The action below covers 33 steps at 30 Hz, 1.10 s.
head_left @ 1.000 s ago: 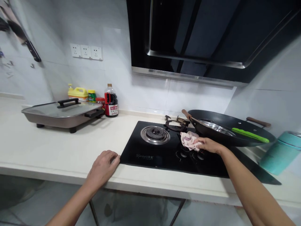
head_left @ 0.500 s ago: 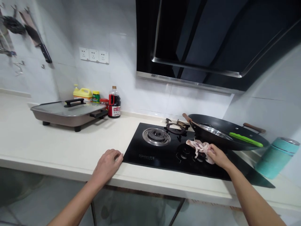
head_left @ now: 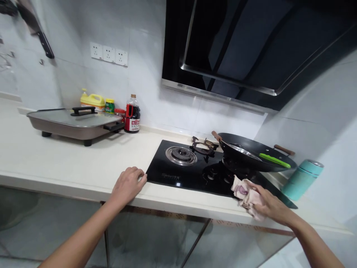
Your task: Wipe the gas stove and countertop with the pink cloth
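A crumpled pale pink cloth [head_left: 247,193] is bunched in my right hand [head_left: 269,204], whose fingers are closed over it. The cloth lies at the front edge of the black glass gas stove [head_left: 192,176], partly hanging over the white counter edge. My left hand [head_left: 129,186] rests on the counter beside the stove's front left corner. Its fingers are loosely bent, with a gap at the thumb and nothing visible in them. Behind the right hand, a black wok [head_left: 251,160] sits tilted on the right burner, with a green-handled utensil [head_left: 275,160] across it.
A turquoise flask [head_left: 302,180] stands right of the stove. A lidded electric pan [head_left: 75,128] occupies the left counter [head_left: 55,162], near a soy sauce bottle [head_left: 132,115] and a yellow jug [head_left: 93,101]. A removed pan support [head_left: 205,147] lies behind the left burner [head_left: 181,155]. The range hood [head_left: 223,48] overhangs.
My right hand has brought the cloth from beside the stove knobs toward me, to the stove's front edge. My left hand stays by the corner. The view has shifted slightly.
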{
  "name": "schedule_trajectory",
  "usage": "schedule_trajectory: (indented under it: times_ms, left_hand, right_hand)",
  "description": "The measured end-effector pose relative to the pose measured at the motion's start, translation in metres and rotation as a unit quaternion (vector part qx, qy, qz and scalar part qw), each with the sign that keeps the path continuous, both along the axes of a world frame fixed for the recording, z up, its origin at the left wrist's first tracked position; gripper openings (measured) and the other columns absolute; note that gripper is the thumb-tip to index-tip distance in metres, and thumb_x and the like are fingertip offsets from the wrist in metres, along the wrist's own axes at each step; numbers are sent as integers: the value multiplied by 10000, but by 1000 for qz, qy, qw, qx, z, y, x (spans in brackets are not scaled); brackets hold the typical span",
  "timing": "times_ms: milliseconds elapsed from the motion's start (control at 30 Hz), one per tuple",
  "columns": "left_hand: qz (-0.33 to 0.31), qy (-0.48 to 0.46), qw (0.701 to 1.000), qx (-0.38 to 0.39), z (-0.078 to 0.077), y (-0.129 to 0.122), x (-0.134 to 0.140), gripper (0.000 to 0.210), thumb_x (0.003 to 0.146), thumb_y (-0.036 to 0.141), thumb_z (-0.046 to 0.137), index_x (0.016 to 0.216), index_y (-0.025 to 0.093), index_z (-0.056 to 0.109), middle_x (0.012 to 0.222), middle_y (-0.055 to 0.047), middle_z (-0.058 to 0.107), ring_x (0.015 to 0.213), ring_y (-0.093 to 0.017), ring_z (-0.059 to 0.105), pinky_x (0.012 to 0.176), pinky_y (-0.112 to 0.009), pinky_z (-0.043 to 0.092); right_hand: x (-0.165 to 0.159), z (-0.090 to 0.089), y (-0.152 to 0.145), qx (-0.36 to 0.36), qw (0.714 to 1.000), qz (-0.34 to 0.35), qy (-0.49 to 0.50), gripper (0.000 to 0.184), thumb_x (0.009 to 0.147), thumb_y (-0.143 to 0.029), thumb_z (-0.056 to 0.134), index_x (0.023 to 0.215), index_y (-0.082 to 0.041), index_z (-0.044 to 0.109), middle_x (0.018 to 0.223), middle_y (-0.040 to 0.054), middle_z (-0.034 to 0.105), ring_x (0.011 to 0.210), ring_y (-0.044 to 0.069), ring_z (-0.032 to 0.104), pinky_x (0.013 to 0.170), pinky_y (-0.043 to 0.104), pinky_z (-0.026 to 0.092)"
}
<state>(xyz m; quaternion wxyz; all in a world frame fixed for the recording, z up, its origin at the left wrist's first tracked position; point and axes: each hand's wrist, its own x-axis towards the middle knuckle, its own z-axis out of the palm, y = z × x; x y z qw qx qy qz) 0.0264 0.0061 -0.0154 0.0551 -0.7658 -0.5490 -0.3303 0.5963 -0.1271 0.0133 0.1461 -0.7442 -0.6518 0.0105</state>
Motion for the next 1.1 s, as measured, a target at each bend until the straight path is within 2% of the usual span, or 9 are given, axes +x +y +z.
schedule_trajectory:
  times_ms: [67, 133, 267, 400, 600, 733, 833, 1000, 1100]
  left_hand:
    - [1, -1, 1000, -1, 1, -1, 1, 314, 948, 368, 465, 831, 210, 710, 962, -106, 735, 956, -281, 633, 877, -410, 459]
    - [-3, -6, 1000, -2, 2, -2, 2, 301, 934, 362, 481, 822, 210, 716, 954, -110, 733, 947, -283, 630, 871, -410, 461]
    - [6, 2, 1000, -3, 5, -5, 4, 296, 937, 339, 481, 838, 206, 727, 967, -115, 734, 953, -283, 633, 867, -409, 464]
    - [21, 34, 999, 2, 5, -6, 6, 314, 963, 333, 460, 863, 202, 727, 966, -117, 727, 973, -285, 641, 872, -406, 463]
    - [20, 32, 999, 4, 5, -8, 7, 313, 974, 343, 468, 890, 195, 730, 1002, -121, 728, 973, -281, 642, 876, -405, 461]
    - [18, 19, 1000, 7, 5, -8, 5, 276, 956, 332, 503, 862, 210, 733, 969, -107, 735, 967, -269, 640, 889, -391, 462]
    - [16, 9, 1000, 5, 5, -7, 4, 283, 952, 341, 505, 838, 214, 732, 957, -105, 743, 961, -270, 640, 891, -392, 465]
    - [20, -17, 1000, -9, 9, -3, 0, 392, 987, 414, 429, 752, 233, 685, 887, -97, 739, 944, -266, 658, 844, -360, 476]
    - [10, -69, 997, -33, 13, -1, -6, 473, 1005, 486, 368, 713, 234, 642, 811, -73, 727, 861, -237, 667, 764, -318, 471]
  right_hand:
    - [-5, -6, 8, 7, 998, -44, -35, 617, 692, -628, 676, 1189, -266, 722, 1413, 157, 607, 1315, 416, 554, 1026, 494, 483]
    - [-12, -12, 18, 16, 997, -73, -23, 685, 737, -707, 625, 1232, -245, 728, 1486, 160, 569, 1391, 415, 506, 1065, 509, 466]
    - [-30, -15, 31, 7, 996, -86, 35, 676, 876, -721, 500, 1339, -261, 675, 1358, 116, 689, 1235, 346, 647, 985, 441, 505]
    - [-73, -11, 25, 13, 996, -86, -20, 494, 917, -557, 499, 1249, -263, 715, 1236, 111, 737, 1114, 329, 676, 881, 393, 489]
    - [-182, -8, 28, 46, 997, 1, -70, 350, 908, -452, 541, 1127, -264, 739, 1172, 102, 729, 1047, 309, 631, 864, 388, 431]
    - [-240, 6, 59, 29, 997, -1, -69, 395, 900, -463, 569, 1173, -235, 741, 1171, 145, 717, 1051, 343, 618, 873, 432, 406]
    - [-277, 16, 84, 31, 997, 38, -53, 406, 887, -469, 595, 1216, -276, 731, 1188, 116, 715, 1062, 328, 614, 884, 427, 398]
    - [-356, 15, 95, 48, 986, 157, -34, 411, 867, -538, 627, 1208, -331, 726, 1242, 58, 691, 1124, 308, 584, 939, 423, 389]
    - [-395, 5, 87, 96, 958, 267, -25, 374, 865, -497, 646, 1168, -295, 728, 1243, 59, 686, 1165, 303, 563, 998, 435, 369]
